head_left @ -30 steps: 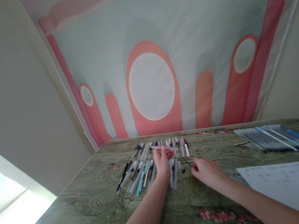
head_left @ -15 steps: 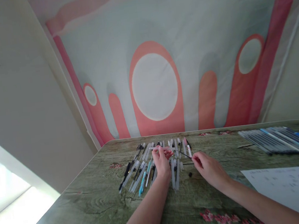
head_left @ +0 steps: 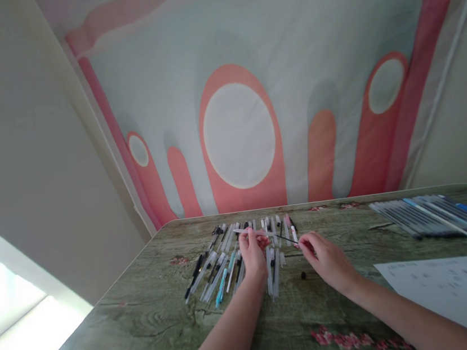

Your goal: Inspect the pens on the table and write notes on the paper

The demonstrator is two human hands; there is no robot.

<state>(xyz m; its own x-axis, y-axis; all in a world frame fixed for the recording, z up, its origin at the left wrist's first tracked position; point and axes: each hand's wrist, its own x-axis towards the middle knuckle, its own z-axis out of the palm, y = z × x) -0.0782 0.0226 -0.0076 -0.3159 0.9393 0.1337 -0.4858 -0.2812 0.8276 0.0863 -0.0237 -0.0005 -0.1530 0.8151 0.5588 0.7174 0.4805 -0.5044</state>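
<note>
A pale backdrop (head_left: 327,33) printed with coral arches rises behind the wood-patterned tabletop (head_left: 149,321) where you work. A white sheet of paper (head_left: 452,290) with dark marks lies at the right, and beyond it a slanting row of pens (head_left: 434,217), mostly clear, with blue ones among them; both lie as they did a second ago. In front of you, pens and pen parts (head_left: 205,269) spread in two rough bands, a teal pen (head_left: 222,287) in the nearer one.

Your left hand (head_left: 254,257) reaches over this spread, fingers clamped on a clear, pinkish barrel (head_left: 240,231) held crosswise above the far band, much as it was a second earlier. Your right hand (head_left: 324,257), then down by the tabletop, is now raised to the right of the spread, thumb and forefinger pinched together on the end of a thin dark rod (head_left: 287,239). The rod slants up from your fingertips to the barrel's right end; whether its tip is inside, you cannot tell from this view. A small black piece (head_left: 303,275) sits on the tabletop just left of your right hand, farther to the right than before.
</note>
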